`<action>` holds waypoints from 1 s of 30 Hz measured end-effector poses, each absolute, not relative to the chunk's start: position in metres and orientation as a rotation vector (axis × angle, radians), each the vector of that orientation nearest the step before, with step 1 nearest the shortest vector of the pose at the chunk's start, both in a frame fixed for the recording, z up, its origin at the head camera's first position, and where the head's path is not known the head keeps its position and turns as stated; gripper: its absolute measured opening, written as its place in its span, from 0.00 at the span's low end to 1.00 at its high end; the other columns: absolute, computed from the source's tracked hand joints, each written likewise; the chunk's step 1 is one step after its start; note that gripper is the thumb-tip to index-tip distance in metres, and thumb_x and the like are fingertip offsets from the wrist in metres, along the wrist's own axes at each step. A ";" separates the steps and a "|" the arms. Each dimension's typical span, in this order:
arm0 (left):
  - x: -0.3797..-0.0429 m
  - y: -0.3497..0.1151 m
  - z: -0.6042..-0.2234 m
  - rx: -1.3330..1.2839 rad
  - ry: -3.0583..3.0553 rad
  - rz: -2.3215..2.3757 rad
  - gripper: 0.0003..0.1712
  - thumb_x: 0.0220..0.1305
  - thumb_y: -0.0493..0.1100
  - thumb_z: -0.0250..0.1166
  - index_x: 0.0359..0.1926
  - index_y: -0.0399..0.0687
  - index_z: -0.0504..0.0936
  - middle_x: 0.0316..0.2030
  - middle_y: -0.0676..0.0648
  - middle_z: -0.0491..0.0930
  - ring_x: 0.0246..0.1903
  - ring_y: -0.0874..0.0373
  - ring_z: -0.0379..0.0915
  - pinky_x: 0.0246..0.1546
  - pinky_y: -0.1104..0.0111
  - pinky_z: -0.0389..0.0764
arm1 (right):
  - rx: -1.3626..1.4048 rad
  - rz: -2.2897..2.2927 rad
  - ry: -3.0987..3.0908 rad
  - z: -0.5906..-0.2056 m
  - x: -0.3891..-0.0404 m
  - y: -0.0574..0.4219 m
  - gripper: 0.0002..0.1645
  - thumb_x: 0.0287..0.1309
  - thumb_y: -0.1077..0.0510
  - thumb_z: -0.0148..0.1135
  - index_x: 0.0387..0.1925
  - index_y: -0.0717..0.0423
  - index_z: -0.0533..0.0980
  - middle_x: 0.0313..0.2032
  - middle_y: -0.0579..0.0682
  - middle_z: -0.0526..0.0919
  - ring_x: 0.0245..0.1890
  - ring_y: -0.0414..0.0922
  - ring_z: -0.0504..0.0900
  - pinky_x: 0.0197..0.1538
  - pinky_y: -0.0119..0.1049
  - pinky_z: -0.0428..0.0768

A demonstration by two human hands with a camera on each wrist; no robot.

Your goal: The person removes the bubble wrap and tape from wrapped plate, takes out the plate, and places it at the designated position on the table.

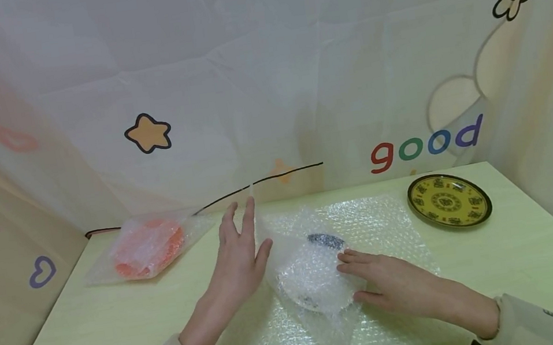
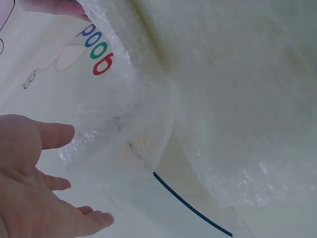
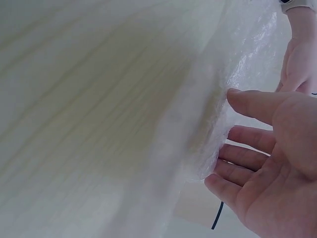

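A round whitish dish with a dark blue patch [image 1: 326,241] lies under folded bubble wrap [image 1: 311,276] in the middle of the table; its exact kind is blurred by the wrap. My right hand [image 1: 401,284] rests on the right side of the bundle, fingers extended, and its fingertips touch the wrap edge in the right wrist view. To the left of the bundle my left hand [image 1: 238,259] is raised with spread fingers and holds nothing. The left wrist view shows this hand [image 2: 39,183] beside a hanging wrap flap [image 2: 114,114].
A larger bubble wrap sheet [image 1: 388,222] is spread flat beneath the bundle. At the back left lies a wrapped pink-orange item [image 1: 147,249]. A yellow patterned plate [image 1: 448,200] with a dark rim sits at the back right. A printed curtain [image 1: 264,81] hangs behind the table [image 1: 523,256].
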State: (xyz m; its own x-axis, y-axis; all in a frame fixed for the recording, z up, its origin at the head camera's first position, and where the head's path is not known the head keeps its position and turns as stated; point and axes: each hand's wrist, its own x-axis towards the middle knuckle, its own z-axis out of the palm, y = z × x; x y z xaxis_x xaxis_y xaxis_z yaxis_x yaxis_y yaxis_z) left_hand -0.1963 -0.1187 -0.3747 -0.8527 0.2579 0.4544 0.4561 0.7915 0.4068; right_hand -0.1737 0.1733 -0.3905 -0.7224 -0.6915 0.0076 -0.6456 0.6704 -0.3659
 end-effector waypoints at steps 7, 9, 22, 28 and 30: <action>-0.189 -0.109 -0.371 -0.743 -2.488 -0.563 0.38 0.65 0.37 0.72 0.71 0.33 0.68 0.75 0.32 0.51 0.74 0.36 0.51 0.67 0.42 0.65 | -1.074 -0.531 2.738 -0.391 -0.175 0.173 0.32 0.66 0.55 0.70 0.67 0.62 0.74 0.71 0.60 0.70 0.72 0.58 0.66 0.67 0.57 0.69; -0.186 -0.105 -0.371 -0.821 -2.453 -0.542 0.34 0.65 0.37 0.72 0.69 0.33 0.72 0.74 0.33 0.55 0.75 0.39 0.51 0.70 0.45 0.63 | -1.051 -0.535 2.737 -0.391 -0.175 0.172 0.32 0.65 0.55 0.70 0.67 0.62 0.75 0.71 0.60 0.70 0.72 0.58 0.66 0.68 0.56 0.69; -0.175 -0.086 -0.366 -1.045 -2.548 -0.452 0.25 0.70 0.42 0.68 0.63 0.35 0.79 0.73 0.38 0.65 0.74 0.44 0.59 0.75 0.55 0.52 | -1.028 -0.535 2.734 -0.390 -0.176 0.172 0.32 0.65 0.55 0.71 0.67 0.60 0.75 0.71 0.59 0.71 0.72 0.57 0.67 0.67 0.56 0.70; -0.176 -0.088 -0.367 -1.003 -2.593 -0.358 0.23 0.70 0.46 0.68 0.61 0.39 0.81 0.70 0.39 0.70 0.71 0.47 0.64 0.76 0.54 0.51 | -1.017 -0.528 2.735 -0.391 -0.177 0.172 0.32 0.64 0.55 0.71 0.67 0.60 0.75 0.71 0.59 0.71 0.72 0.57 0.67 0.67 0.56 0.70; -0.176 -0.088 -0.368 -0.982 -2.611 -0.321 0.23 0.70 0.47 0.68 0.61 0.40 0.81 0.68 0.40 0.72 0.70 0.47 0.66 0.76 0.54 0.52 | -1.011 -0.528 2.735 -0.391 -0.177 0.172 0.32 0.64 0.54 0.71 0.67 0.60 0.75 0.71 0.59 0.71 0.72 0.57 0.67 0.67 0.56 0.70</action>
State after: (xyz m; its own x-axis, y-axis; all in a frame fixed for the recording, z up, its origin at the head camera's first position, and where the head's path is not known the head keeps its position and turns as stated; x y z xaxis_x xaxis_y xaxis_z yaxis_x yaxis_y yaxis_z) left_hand -0.1764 -0.0882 -0.3677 -0.7071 0.5949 0.3821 0.6697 0.7369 0.0920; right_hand -0.1768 0.1724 -0.3912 -0.7530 -0.6566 -0.0429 -0.5935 0.7059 -0.3865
